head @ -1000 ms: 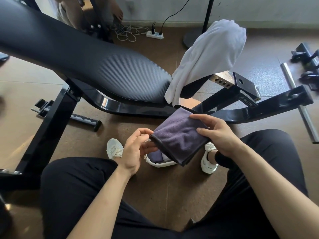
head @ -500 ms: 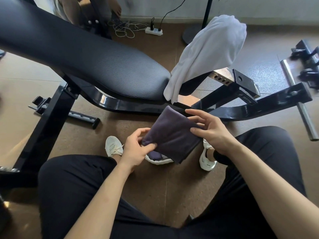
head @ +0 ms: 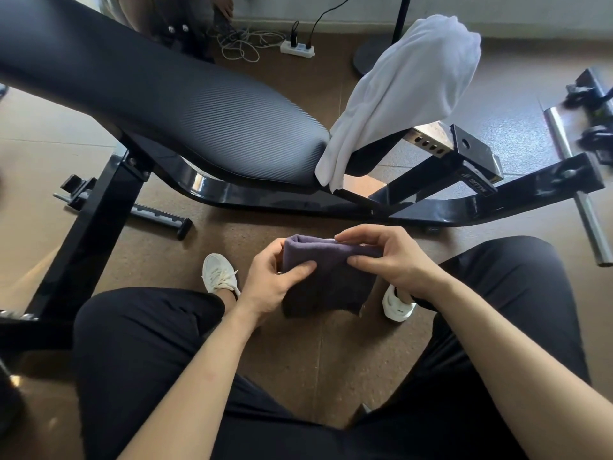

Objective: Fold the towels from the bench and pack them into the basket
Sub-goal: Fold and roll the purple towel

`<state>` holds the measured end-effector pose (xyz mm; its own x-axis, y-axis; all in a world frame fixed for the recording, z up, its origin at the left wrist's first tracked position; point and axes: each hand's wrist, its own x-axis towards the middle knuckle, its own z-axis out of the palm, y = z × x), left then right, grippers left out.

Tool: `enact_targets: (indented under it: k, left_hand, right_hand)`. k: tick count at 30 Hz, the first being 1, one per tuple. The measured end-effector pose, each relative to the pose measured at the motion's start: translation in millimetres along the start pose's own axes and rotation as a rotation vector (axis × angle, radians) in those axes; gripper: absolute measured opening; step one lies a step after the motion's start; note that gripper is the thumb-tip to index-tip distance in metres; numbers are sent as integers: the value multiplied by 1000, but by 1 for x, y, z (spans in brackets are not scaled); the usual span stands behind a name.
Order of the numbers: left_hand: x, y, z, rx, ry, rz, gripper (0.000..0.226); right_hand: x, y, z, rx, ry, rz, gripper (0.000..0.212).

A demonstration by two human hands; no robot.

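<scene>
Both hands clamped on the folded purple towel [head: 325, 283], held in the air between your knees.

Fingers [head: 360, 234] of your right hand [head: 388, 260] pinch the top fold, and your left hand [head: 268, 287] grips the side with its thumb pressed on the front. The lower layers hang loose, so if either pinch eases I'd expect the fold to spring open or drop to the floor [head: 298, 353]. No basket shows here, so I can't tell what's in it. The white towel [head: 404, 91] drapes over the end of the bench [head: 166, 104] and could slide off.
</scene>
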<state>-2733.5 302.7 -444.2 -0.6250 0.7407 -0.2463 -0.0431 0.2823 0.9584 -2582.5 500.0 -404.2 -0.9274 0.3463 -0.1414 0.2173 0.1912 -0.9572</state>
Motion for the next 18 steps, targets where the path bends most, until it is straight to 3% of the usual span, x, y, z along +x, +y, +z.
enact_targets:
  k: [4,9,13,18]
  left_hand:
    - [1,-3,2,81,179,18,21]
    - [3,-5,0,124,308,11,21]
    - [2,-6,-2,192,322,62,17]
    - [-2,-4,1,322,263,205,31]
  right_hand:
    - [-2,-1,3,-3,-58,-4,49]
    - [-2,-6,17,-264,-196,-77,45]
    - [-1,-3,22,-378,-125,-9,44]
    - [0,6,22,-274,13,71,44]
